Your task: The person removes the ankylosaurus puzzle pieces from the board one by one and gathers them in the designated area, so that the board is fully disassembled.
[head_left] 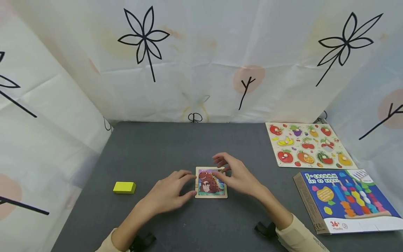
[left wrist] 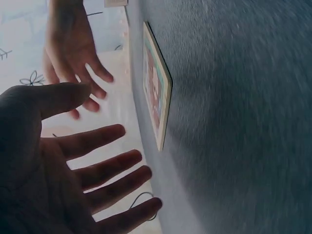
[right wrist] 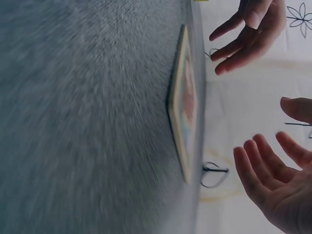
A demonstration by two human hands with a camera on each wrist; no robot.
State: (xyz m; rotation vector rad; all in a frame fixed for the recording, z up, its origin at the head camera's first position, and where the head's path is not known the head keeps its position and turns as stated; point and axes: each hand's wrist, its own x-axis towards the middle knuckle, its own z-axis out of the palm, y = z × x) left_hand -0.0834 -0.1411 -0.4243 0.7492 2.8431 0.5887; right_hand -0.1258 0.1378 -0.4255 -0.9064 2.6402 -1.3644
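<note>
A small square picture puzzle [head_left: 210,182] with a pale wooden frame and a reddish-brown dinosaur on it lies flat on the grey table. My left hand [head_left: 171,191] is at its left side, fingers spread and relaxed. Over its right side hovers my right hand [head_left: 237,173], thumb and fingers apart. Both wrist views show a gap between the hands and the puzzle, seen edge-on as a thin board [left wrist: 157,87] in the left one. Neither hand holds anything. The right wrist view shows the puzzle [right wrist: 184,105] lying below both hands.
A yellow block [head_left: 124,187] sits on the left of the table [head_left: 151,147]. At the back right lies a fruit puzzle board [head_left: 310,145], with a blue game box [head_left: 349,201] in front of it. White printed cloth [head_left: 201,52] encloses the back and sides.
</note>
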